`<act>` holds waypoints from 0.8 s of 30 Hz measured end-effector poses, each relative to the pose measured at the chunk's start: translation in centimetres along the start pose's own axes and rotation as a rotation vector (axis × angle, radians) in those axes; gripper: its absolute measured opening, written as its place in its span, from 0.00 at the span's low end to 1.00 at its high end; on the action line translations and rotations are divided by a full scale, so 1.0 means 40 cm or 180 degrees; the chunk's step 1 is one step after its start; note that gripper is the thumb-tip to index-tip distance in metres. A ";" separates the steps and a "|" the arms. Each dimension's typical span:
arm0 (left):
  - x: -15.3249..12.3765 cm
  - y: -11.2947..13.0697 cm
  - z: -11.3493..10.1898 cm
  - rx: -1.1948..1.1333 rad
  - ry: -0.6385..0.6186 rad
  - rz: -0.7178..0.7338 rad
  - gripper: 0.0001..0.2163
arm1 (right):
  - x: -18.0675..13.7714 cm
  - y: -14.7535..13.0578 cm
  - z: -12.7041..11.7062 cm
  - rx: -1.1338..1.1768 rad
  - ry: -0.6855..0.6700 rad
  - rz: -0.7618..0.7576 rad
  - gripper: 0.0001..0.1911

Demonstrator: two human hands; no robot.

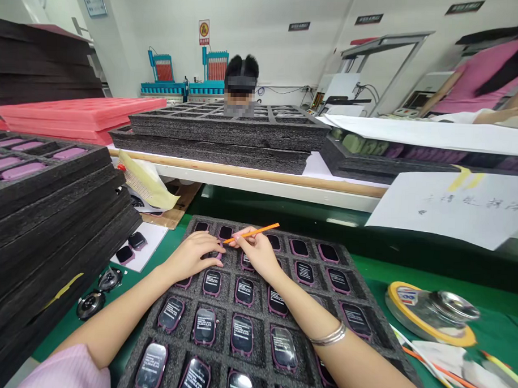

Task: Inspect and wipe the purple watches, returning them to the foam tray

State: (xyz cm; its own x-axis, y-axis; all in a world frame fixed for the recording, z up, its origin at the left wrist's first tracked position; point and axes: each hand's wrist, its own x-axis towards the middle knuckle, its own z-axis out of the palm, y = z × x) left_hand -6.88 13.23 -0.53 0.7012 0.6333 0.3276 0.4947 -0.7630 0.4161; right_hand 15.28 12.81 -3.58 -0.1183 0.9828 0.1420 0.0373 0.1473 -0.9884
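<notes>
A black foam tray point(263, 307) holds several purple-framed smartwatch faces point(242, 334) in its pockets, many with white text on dark screens. My right hand point(257, 253) pinches a thin orange stick point(264, 228) over the tray's far rows; its lower end points toward my left hand's fingertips. My left hand point(193, 255) lies palm down on the tray with its fingers stretched out, by a watch that it partly covers. Whether those fingers press on that watch is hard to tell. My right forearm hides some pockets.
Stacked black foam trays point(49, 226) rise at the left. Watch parts point(91, 304) lie beside them on the green table. To the right are a tape roll point(429, 313), a small metal-topped jar and loose sticks. A shelf point(259, 180) crosses behind; other people are beyond it.
</notes>
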 end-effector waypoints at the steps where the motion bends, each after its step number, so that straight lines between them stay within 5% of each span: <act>1: 0.002 0.001 0.001 -0.0033 0.0004 -0.0013 0.11 | -0.002 -0.001 0.001 -0.0017 -0.0019 0.0004 0.13; 10: -0.002 0.006 0.002 -0.0313 0.0105 -0.0611 0.27 | -0.013 -0.014 0.006 -0.0157 -0.0128 0.0040 0.12; 19: 0.005 -0.003 0.005 -0.0315 0.0018 -0.0628 0.25 | -0.015 -0.037 0.002 -0.0252 -0.0209 0.0011 0.11; 24: 0.018 0.008 -0.016 -0.0178 -0.0114 -0.0337 0.20 | -0.022 -0.075 -0.089 -0.0242 0.0045 0.0059 0.11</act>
State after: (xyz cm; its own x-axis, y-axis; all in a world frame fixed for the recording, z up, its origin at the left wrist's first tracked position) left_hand -6.55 13.51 0.36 0.6648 0.7041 0.2494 0.5382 -0.6831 0.4937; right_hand 18.82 11.89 -0.55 -0.1028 0.9868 0.1251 0.1147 0.1367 -0.9840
